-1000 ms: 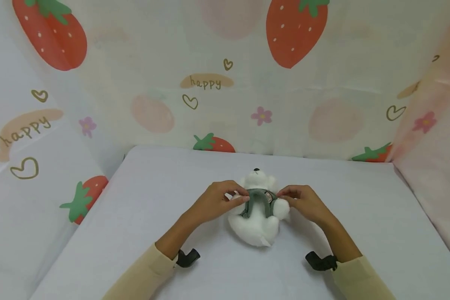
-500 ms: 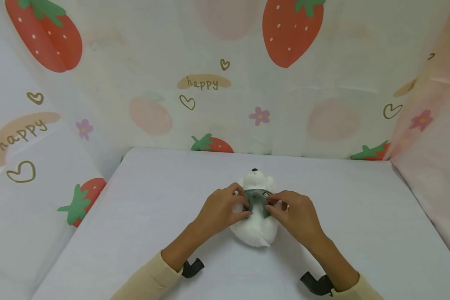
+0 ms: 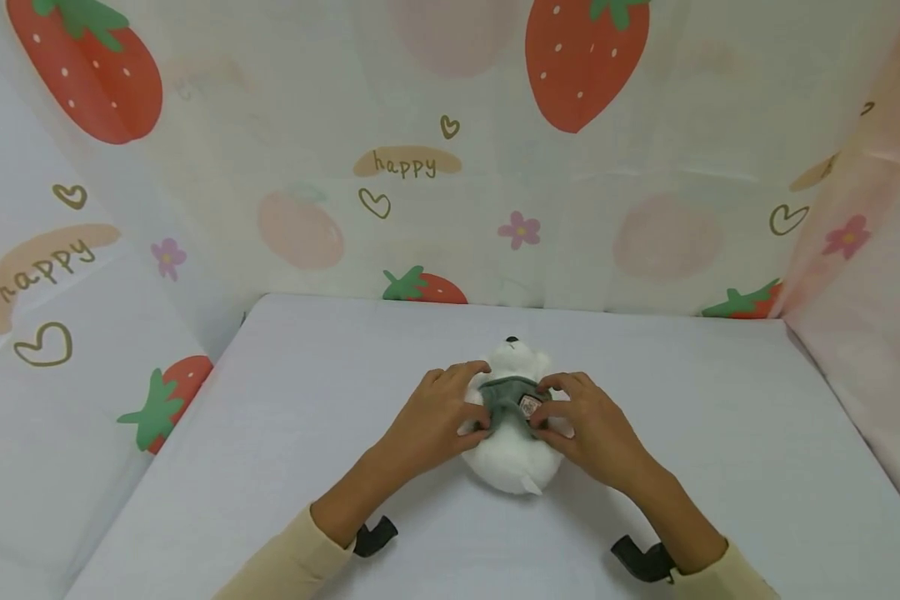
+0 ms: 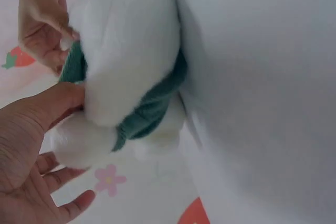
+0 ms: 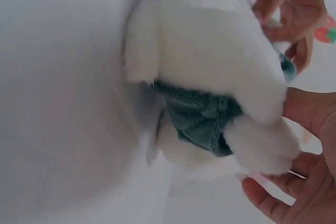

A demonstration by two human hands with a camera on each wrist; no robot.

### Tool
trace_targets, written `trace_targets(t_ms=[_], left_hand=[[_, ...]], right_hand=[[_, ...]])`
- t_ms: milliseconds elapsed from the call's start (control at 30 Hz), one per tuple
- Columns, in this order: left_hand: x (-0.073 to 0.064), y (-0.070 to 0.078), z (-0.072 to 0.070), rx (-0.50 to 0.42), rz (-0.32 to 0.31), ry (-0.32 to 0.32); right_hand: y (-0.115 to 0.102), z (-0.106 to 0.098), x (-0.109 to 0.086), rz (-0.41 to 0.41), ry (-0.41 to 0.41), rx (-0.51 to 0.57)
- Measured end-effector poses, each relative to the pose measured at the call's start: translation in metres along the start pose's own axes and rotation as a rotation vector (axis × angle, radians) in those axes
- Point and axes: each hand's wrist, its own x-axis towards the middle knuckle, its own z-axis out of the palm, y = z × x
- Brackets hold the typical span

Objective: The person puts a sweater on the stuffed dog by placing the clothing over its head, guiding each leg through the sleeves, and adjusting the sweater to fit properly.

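A white plush bear point(image 3: 512, 468) with a black nose lies on its back on the table, wearing a grey-green knit vest point(image 3: 508, 390). A small patterned label point(image 3: 529, 406) shows on the vest's right side. My left hand point(image 3: 423, 421) pinches the vest's left edge with thumb and finger; in the left wrist view its other fingers spread around the bear's arm point(image 4: 84, 142). At the opposite side, my right hand point(image 3: 603, 429) pinches the vest beside the label. The fingertips are partly hidden by the bear in both wrist views.
A white cloth covers the table point(image 3: 330, 358). Printed curtains with strawberries point(image 3: 588, 67) and hearts hang behind it and along both sides. A black curved piece sits at each wrist, the left one point(image 3: 377, 536) and the right one point(image 3: 641, 558).
The vest's front edges have come closer together, covering more of the bear's chest. My right hand moved inward to the label side, and the left hand shifted slightly on its edge.
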Motion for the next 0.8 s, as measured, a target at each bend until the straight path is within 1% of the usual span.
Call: trace_targets(t_ms=[67,133,300,433,533,633,733,767,800], left_hand=[[-0.003,-0.003,-0.001,0.009,0.018,0.009],[-0.007,-0.006,-0.001,0.01,0.036,0.028],[-0.014,-0.016,0.001,0.001,0.068,0.069],[-0.019,-0.023,0.004,-0.031,0.072,0.075],[-0.021,-0.028,0.005,-0.049,0.066,0.063],[-0.025,-0.033,0.005,-0.012,0.033,0.036],[-0.028,-0.038,0.007,0.032,-0.003,-0.011],[-0.029,-0.038,0.008,0.024,-0.009,-0.026],[-0.029,-0.039,0.01,-0.002,-0.015,-0.037]], right_hand=[[0.004,-0.002,-0.002,0.008,-0.051,0.021],[0.009,-0.004,-0.003,0.005,-0.079,0.043],[0.018,-0.004,-0.006,-0.027,-0.089,0.076],[0.023,0.001,-0.01,-0.025,-0.078,0.067],[0.024,0.005,-0.012,-0.021,-0.054,0.035],[0.024,0.007,-0.014,-0.009,-0.043,-0.02],[0.026,0.008,-0.016,0.01,-0.043,-0.053],[0.026,0.008,-0.017,0.02,-0.045,-0.057],[0.027,0.009,-0.018,0.028,-0.046,-0.05]])
